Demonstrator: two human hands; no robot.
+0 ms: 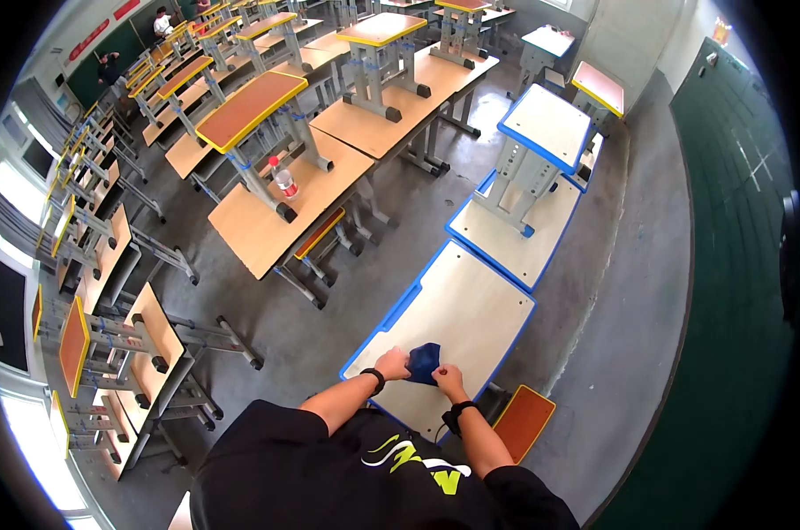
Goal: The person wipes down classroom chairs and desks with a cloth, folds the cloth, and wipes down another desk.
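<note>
A small dark blue cloth-like item [424, 363] is held just above or on a pale desk with blue edging [471, 305]. My left hand [393, 363] has its fingers closed on the item's left edge. At its lower right side, my right hand [450, 381] pinches it. Both wrists wear black bands. What the item is exactly is too small to tell.
Behind this desk stands another blue-edged desk [541, 238] with an upturned stool [546, 128] on it. An orange stool [524, 424] is at the lower right. Wooden desks with stools and a bottle [283, 179] stand left. People [162, 24] are far off.
</note>
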